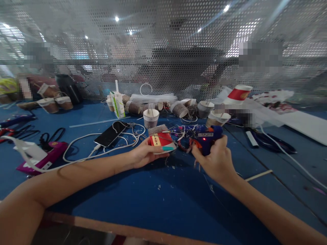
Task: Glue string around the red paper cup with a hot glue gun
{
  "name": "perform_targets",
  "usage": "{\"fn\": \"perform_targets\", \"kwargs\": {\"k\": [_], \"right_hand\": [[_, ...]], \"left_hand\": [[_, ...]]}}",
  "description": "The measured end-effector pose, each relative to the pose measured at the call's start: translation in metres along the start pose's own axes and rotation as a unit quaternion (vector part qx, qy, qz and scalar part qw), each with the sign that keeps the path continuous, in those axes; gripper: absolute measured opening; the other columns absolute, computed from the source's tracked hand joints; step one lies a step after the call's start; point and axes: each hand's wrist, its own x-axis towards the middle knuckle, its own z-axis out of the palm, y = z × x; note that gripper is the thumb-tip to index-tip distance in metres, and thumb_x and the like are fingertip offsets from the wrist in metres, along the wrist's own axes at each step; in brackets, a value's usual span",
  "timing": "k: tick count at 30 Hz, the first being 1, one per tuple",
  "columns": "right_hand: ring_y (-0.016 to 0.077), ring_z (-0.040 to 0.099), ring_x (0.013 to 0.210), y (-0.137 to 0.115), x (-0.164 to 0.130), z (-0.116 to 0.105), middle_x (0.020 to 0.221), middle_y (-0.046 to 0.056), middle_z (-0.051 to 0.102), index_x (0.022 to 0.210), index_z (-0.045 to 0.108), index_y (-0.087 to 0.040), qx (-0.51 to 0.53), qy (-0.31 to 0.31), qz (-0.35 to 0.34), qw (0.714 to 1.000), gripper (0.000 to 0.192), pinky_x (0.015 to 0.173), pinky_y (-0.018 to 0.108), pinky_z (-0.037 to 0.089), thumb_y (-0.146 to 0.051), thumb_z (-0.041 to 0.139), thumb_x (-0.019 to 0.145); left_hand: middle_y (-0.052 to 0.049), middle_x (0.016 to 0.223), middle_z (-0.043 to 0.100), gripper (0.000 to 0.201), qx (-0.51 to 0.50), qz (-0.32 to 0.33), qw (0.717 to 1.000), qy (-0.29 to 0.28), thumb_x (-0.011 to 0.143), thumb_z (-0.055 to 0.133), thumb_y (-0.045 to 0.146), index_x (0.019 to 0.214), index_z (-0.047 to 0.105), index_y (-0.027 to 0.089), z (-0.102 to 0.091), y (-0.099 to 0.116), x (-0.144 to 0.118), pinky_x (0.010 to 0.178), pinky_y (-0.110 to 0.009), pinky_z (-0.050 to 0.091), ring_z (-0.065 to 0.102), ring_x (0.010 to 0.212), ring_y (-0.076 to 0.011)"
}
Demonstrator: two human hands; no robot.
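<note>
My left hand (145, 154) grips a red paper cup (160, 139) lying on its side, its upper part wrapped in brown twine. My right hand (217, 158) holds a blue glue gun (208, 136) with an orange trigger and a lit red lamp. The gun's nozzle points left toward the cup's wrapped part. Both hands hover just above the blue table (166, 197).
A black phone (111, 133) on a white cable lies left of the cup. A twine-wrapped cup (151, 118) stands behind; several more lie along a perforated screen (163, 51). A milk carton (118, 103), scissors (52, 136), a pink box (44, 160) and a red-white cup (238, 93) also lie around.
</note>
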Motion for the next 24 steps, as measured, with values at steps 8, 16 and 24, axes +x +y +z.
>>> {"fn": "perform_targets", "kwargs": {"k": [8, 16, 24], "right_hand": [[0.0266, 0.061, 0.048, 0.001, -0.001, -0.001, 0.053, -0.001, 0.054, 0.087, 0.029, -0.028, -0.01, -0.02, 0.032, 0.999, 0.042, 0.041, 0.034, 0.041, -0.05, 0.061, 0.071], [0.0239, 0.059, 0.047, -0.001, 0.001, -0.002, 0.054, -0.001, 0.053, 0.084, 0.024, -0.029, 0.007, -0.008, 0.011, 1.0, 0.042, 0.041, 0.034, 0.043, -0.047, 0.06, 0.072], [0.0254, 0.061, 0.049, 0.0, 0.001, -0.003, 0.055, 0.0, 0.053, 0.082, 0.025, -0.03, -0.002, -0.006, 0.014, 1.0, 0.041, 0.042, 0.035, 0.043, -0.049, 0.06, 0.071]], "left_hand": [[-0.008, 0.1, 0.076, 0.056, -0.018, -0.007, 1.0, 0.002, 0.055, 0.084, -0.001, 0.108, 0.067, 0.011, -0.007, 0.001, 0.001, 0.106, -0.038, 0.047, 0.073, 0.094, -0.0206], [-0.008, 0.098, 0.075, 0.049, -0.01, 0.0, 1.0, 0.023, 0.058, 0.079, -0.005, 0.103, 0.067, 0.01, 0.0, 0.004, -0.001, 0.109, -0.037, 0.045, 0.072, 0.09, -0.0178], [-0.008, 0.104, 0.076, 0.051, -0.01, -0.004, 0.999, -0.045, 0.062, 0.077, 0.001, 0.111, 0.064, 0.011, -0.011, 0.001, 0.002, 0.114, -0.039, 0.041, 0.072, 0.102, -0.0217]]}}
